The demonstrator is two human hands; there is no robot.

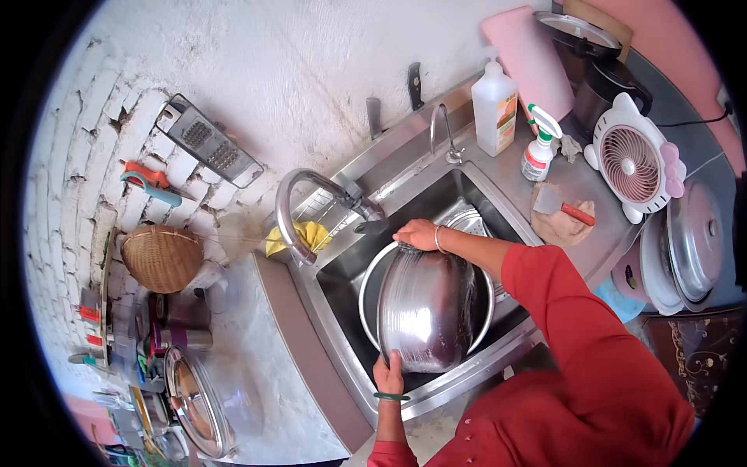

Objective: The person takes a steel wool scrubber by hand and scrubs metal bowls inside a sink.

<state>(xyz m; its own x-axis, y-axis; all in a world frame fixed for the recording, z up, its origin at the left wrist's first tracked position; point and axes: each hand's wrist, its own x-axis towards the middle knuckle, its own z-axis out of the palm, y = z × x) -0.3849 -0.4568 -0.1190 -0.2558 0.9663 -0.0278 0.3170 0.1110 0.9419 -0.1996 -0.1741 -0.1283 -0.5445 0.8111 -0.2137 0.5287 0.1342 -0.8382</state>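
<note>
A large shiny metal pot [424,307] is tilted on its side over a white-rimmed basin [368,282] in the steel sink [336,289]. My left hand [388,375], with a green bangle at the wrist, has its fingers closed on the pot's lower edge. At the pot's upper edge, my right hand [420,234] presses a dark scrubber [408,248] against the metal. White streaks run over the pot's outside. Above the sink hangs the curved faucet [289,204], its spout left of my right hand.
A white bottle [492,109], a spray bottle [538,152], a red-handled scraper [562,207] and a pink-and-white fan [632,158] stand or lie right of the sink. A yellow cloth [307,237] is behind the faucet. A glass lid [194,397] lies at the left.
</note>
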